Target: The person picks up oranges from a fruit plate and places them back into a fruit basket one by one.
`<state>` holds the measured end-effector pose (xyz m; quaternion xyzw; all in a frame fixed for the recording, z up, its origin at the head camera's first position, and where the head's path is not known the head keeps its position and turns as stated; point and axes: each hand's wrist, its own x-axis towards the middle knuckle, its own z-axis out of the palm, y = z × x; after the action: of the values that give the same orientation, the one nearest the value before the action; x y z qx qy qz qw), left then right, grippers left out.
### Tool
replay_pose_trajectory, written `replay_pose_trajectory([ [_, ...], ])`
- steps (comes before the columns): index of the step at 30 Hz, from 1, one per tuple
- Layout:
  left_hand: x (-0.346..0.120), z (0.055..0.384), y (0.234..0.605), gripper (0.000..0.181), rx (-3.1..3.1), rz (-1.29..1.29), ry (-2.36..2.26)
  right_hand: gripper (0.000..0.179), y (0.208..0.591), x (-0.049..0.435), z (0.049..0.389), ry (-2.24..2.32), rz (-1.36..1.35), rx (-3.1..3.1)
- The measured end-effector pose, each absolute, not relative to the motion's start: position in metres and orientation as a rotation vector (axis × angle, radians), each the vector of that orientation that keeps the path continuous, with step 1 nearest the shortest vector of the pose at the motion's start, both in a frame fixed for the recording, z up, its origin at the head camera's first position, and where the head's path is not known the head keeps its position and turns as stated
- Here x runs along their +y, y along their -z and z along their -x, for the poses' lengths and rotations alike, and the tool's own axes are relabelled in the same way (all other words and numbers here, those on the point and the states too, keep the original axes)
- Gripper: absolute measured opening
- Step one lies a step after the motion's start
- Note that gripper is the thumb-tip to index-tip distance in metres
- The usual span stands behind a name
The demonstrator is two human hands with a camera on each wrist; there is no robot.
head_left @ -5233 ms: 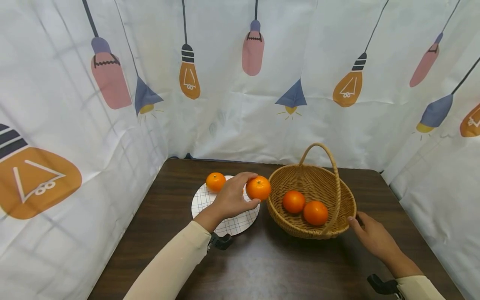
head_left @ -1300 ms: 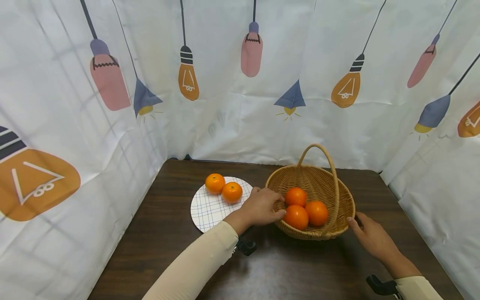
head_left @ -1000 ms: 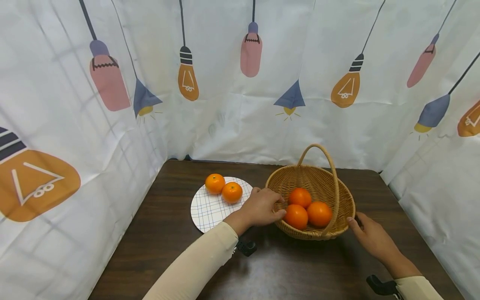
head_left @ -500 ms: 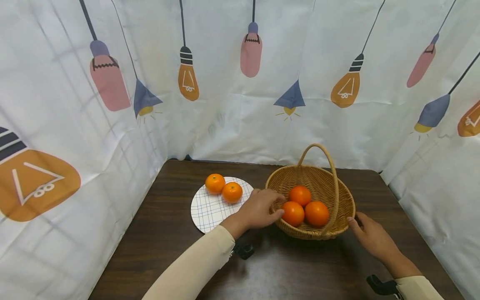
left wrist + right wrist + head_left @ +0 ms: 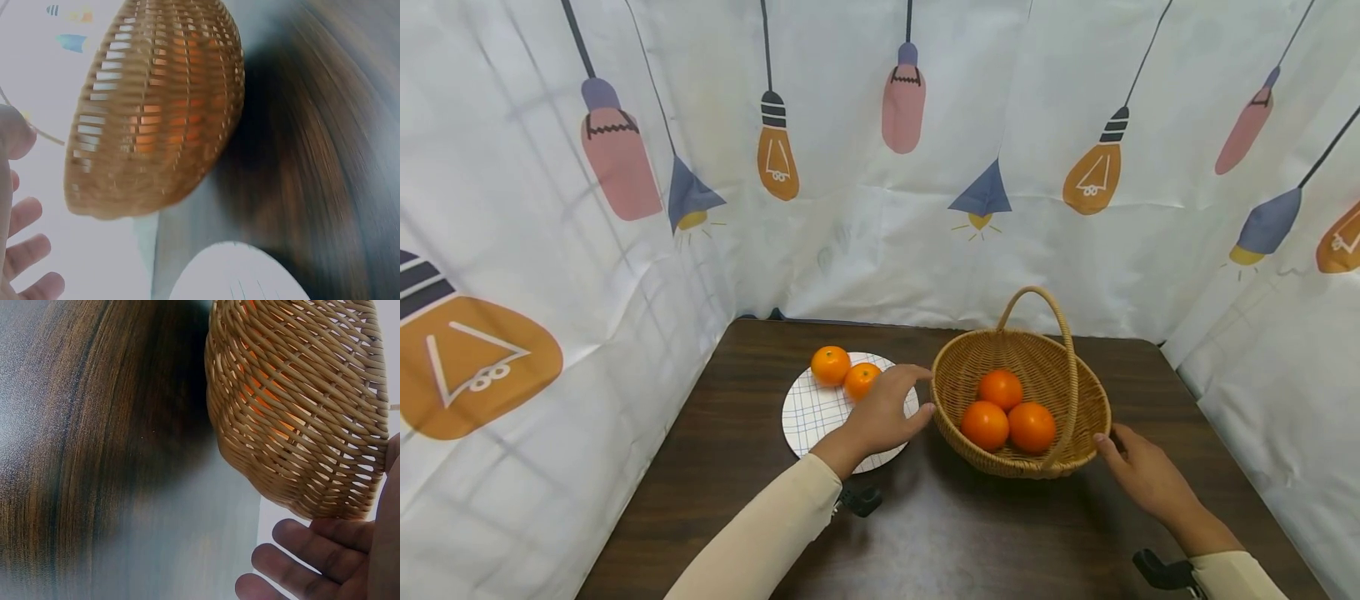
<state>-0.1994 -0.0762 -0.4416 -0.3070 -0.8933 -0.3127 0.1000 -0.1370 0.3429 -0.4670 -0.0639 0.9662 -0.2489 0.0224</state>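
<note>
A wicker basket (image 5: 1037,358) with a tall handle holds three mandarins (image 5: 1032,427). My right hand (image 5: 1146,471) pinches the basket's right rim, thumb on top. In the right wrist view, the other fingers (image 5: 287,569) spread below the woven wall (image 5: 294,431). My left hand (image 5: 880,417) hovers between basket and plate, holding nothing, thumb and fingers apart. In the left wrist view its fingers (image 5: 28,253) are beside the basket (image 5: 112,187). On the round white checked plate (image 5: 808,421) rest two mandarins (image 5: 831,367), one partly behind the left hand.
Everything stands on a dark wooden table (image 5: 700,467). A white curtain (image 5: 865,250) printed with lamps and bulbs encloses the back and sides. A black strap device (image 5: 859,500) sits on the left wrist, and another (image 5: 1161,571) on the right.
The left hand, which earlier held a mandarin over the plate, placed it in the basket and shifted the fruit there. It has now drawn back left, empty. The right hand stays on the rim.
</note>
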Motion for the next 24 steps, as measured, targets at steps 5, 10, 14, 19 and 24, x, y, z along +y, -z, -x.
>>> replay_pose_trajectory([
  [5, -0.093, 0.201, 0.45, 0.048, -2.668, 0.772, 0.961, 0.07, 0.466, 0.344, 0.137, 0.764, 0.193, 2.986],
  [10, -0.112, 0.203, 0.462, 0.051, -2.687, 0.606, 1.036, 0.068, 0.467, 0.344, 0.138, 0.761, 0.2, 2.986],
  [14, -0.123, 0.204, 0.468, 0.052, -2.699, 0.498, 1.063, 0.069, 0.467, 0.344, 0.138, 0.763, 0.19, 2.982],
  [19, -0.134, 0.205, 0.47, 0.053, -2.679, 0.46, 1.077, 0.071, 0.468, 0.344, 0.137, 0.781, 0.184, 2.966],
  [24, -0.143, 0.207, 0.474, 0.056, -2.668, 0.431, 1.019, 0.072, 0.468, 0.343, 0.137, 0.792, 0.173, 2.957],
])
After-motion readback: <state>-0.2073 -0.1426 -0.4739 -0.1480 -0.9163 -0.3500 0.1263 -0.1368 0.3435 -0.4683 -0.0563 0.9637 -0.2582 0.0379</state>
